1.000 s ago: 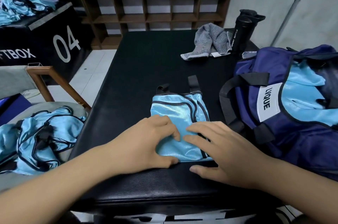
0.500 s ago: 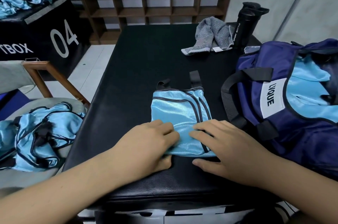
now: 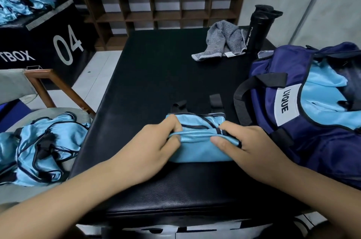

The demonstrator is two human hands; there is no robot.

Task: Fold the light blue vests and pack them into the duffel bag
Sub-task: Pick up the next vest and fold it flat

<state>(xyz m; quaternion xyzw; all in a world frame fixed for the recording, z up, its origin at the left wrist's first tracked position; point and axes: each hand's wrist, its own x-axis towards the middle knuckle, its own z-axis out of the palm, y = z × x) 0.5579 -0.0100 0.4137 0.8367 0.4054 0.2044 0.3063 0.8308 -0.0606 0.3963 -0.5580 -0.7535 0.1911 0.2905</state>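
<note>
Left hand (image 3: 156,141) and right hand (image 3: 244,145), flat a moment earlier, are now pinching a fold of the vest (image 3: 197,150) near the desk (image 3: 166,74) front edge, probably finishing it for the duffel bag (image 3: 312,141).

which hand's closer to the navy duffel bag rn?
Right. The right hand pinches the folded vest at its right end, just left of the duffel bag; the left hand pinches the vest's left end, farther off.
</note>
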